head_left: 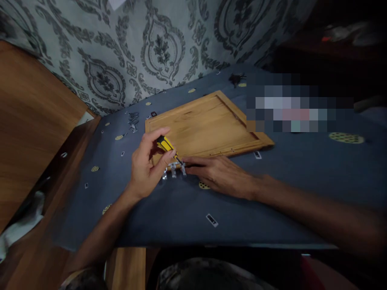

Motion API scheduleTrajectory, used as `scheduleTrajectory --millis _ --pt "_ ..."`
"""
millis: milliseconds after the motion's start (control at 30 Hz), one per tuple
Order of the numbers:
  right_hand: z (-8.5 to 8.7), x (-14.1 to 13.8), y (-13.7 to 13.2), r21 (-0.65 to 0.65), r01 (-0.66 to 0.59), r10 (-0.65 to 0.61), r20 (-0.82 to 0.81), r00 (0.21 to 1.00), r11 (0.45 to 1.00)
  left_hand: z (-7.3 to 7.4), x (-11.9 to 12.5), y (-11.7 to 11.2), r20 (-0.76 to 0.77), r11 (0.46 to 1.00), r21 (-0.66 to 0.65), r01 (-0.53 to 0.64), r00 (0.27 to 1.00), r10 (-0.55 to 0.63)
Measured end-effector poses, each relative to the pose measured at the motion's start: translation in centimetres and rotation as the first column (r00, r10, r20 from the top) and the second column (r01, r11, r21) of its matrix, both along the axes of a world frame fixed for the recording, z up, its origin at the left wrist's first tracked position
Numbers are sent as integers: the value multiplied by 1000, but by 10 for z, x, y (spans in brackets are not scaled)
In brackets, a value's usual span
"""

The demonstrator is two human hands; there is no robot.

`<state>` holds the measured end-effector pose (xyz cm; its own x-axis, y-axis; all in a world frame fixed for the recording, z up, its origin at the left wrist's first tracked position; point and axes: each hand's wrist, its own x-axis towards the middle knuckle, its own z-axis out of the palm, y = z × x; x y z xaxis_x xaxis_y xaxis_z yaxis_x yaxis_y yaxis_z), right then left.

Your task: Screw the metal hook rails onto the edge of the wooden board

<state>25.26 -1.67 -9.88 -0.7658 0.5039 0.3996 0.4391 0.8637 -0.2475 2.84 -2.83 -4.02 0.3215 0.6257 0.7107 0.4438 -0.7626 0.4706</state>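
My left hand (148, 163) is closed round a yellow-and-black screwdriver (166, 146), whose tip points down and right at the near edge of a wooden panel (208, 125). My right hand (216, 173) lies low on the blue cloth, its fingers stretched toward a small metal hinge (174, 168) at the panel's near-left corner. The fingertips rest by the screwdriver tip and seem to press on the hinge. The panel lies flat on the cloth with a raised frame round its edges.
A blue patterned cloth (290, 181) covers the surface. Loose metal fittings (133, 121) lie beyond the panel's left corner. A wooden board (27, 121) stands at left, patterned wallpaper (157, 44) behind. A blurred patch covers the right rear.
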Motion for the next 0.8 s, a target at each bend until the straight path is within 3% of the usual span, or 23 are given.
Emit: scheduleTrajectory --millis 367,800 --pt "-9 1 3 -9 24 -25 -24 999 1000 -7 -9 1 71 996 -52 77 995 -73" --pt "5 0 -6 -34 52 -50 39 998 998 -6 -7 -2 97 995 -64 77 993 -71"
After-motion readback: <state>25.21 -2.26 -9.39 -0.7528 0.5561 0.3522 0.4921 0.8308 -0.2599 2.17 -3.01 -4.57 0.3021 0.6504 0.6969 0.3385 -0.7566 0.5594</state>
